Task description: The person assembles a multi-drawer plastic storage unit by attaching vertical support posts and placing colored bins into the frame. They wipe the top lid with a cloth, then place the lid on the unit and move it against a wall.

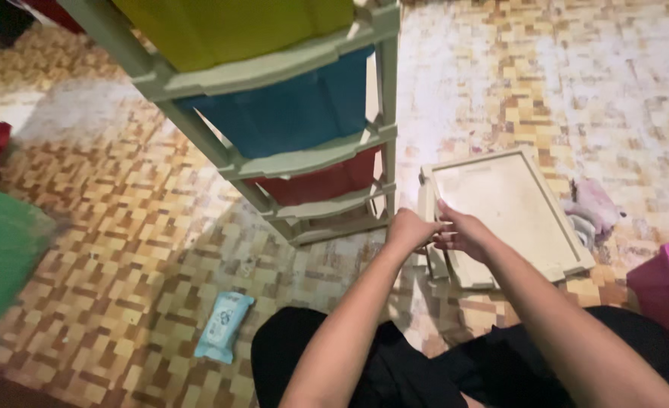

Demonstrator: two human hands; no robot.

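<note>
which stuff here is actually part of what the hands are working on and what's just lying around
In hand:
- left hand and right hand, both at the near edge of the beige panel
- drawer rack, right beside it

Lying about:
- wipes packet
- crumpled cloth
- pink bin
- green object

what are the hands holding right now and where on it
Both hands, left and right, hold the beige plastic frame panel at its near left corner; how tight the grip is cannot be told.
</note>
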